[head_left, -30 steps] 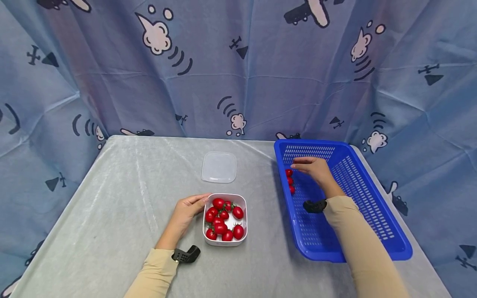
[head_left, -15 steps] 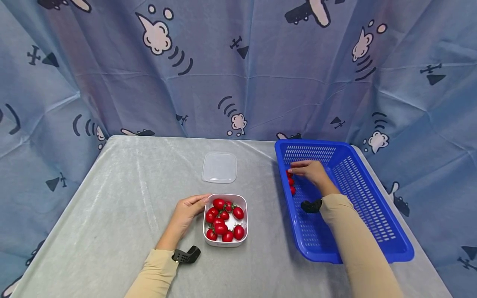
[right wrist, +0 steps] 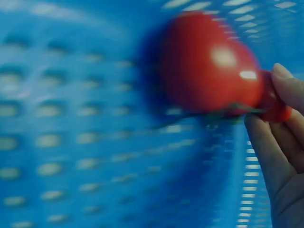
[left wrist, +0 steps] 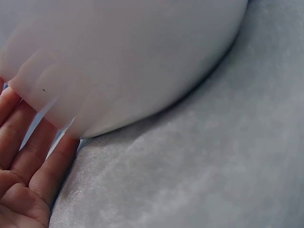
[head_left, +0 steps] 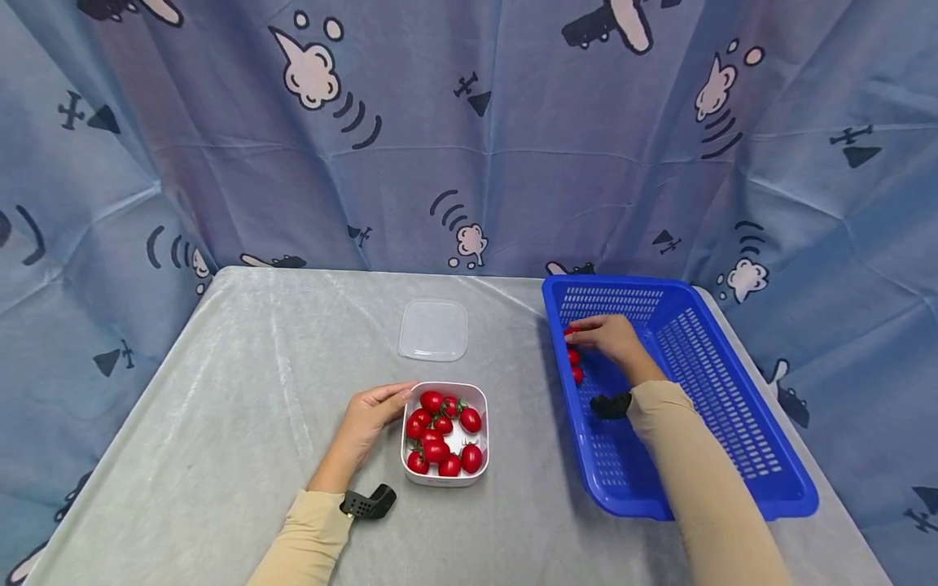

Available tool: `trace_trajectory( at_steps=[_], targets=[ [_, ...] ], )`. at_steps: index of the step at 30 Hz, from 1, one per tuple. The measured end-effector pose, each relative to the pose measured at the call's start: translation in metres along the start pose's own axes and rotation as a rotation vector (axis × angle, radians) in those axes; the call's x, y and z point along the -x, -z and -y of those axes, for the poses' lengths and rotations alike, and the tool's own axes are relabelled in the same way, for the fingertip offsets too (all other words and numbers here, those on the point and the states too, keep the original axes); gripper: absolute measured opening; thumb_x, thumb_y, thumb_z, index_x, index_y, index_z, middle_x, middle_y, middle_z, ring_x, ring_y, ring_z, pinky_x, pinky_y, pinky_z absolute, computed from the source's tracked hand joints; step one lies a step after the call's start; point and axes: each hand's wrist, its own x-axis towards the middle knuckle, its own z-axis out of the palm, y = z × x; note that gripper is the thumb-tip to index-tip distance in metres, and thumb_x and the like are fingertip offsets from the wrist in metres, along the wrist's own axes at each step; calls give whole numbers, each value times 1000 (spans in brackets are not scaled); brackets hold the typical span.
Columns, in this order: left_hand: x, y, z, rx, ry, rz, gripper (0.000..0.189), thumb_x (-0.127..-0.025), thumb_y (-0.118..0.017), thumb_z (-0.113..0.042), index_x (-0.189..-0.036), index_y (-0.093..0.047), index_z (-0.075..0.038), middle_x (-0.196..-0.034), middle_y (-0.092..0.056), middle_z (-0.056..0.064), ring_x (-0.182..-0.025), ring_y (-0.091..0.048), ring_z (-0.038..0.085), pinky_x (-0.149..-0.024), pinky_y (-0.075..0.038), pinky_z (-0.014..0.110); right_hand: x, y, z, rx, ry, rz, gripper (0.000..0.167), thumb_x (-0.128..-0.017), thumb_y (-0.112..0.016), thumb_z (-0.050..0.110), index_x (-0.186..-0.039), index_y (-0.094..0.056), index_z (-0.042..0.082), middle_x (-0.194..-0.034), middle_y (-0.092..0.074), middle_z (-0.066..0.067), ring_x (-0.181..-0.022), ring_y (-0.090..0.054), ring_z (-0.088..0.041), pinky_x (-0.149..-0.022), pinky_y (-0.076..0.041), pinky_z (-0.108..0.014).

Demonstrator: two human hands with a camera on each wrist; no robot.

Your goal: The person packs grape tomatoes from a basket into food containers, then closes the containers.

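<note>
My left hand touches the left side of a white square container holding several cherry tomatoes. In the left wrist view its straight fingers lie against the container's pale wall. Inside a blue basket, my right hand is by the left wall, where a short row of cherry tomatoes lies. Seen from the right wrist, thumb and fingers pinch a cherry tomato, partly hidden behind nearer blurred tomatoes.
A clear plastic lid lies behind the white container. Grey-white cloth covers the table, and a patterned blue curtain hangs behind it. The basket's raised walls surround the right hand.
My right hand has moved slightly down and left, onto the far end of the tomato row, and now pinches a tomato. The left hand stays at the container.
</note>
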Motion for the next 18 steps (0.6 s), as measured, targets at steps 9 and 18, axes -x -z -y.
trace_trajectory(
  at_steps=[9,18],
  targets=[
    [1,1,1,-4,-3,-1,37,-93,-67,-9,-122,-63,13,-98,-75,-13,-90,-67,-1,-85,-55,19,22,12,39,-91,92,-134,55,-89,-75,37,-131,-64,4,-108,-70,8,-92,-64,3,-97,-54,-25],
    [-1,0,1,0,3,-1,36,-93,-66,-9,-122,-63,13,-97,-74,-15,-91,-67,-1,-85,-55,20,52,1,78,-164,215,-216,53,-84,-80,36,-125,-68,4,-87,-65,28,-97,-61,-2,-81,-49,-12]
  ],
)
